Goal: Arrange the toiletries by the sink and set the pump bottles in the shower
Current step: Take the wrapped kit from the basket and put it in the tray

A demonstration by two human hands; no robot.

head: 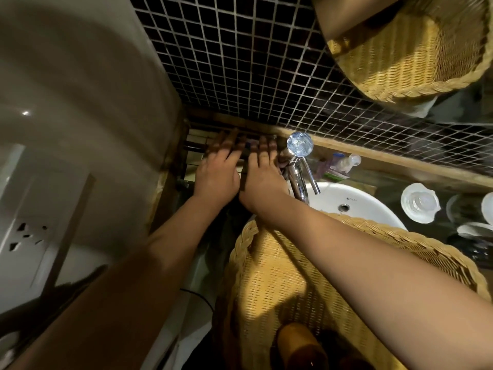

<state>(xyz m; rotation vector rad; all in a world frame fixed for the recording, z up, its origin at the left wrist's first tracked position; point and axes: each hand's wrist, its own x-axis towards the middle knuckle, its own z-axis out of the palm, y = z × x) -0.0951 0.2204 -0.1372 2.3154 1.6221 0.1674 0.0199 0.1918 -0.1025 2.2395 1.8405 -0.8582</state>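
Left hand [217,174] and right hand [262,180] reach side by side over a slatted rack [196,141], frame centre. Their fingers [231,146] are straight, slightly spread.

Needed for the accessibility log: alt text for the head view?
The left hand and right hand reach side by side, fingers straight, over a dark slatted rack in the corner left of the tap. The right forearm crosses a wicker basket; a white sink shows behind it.
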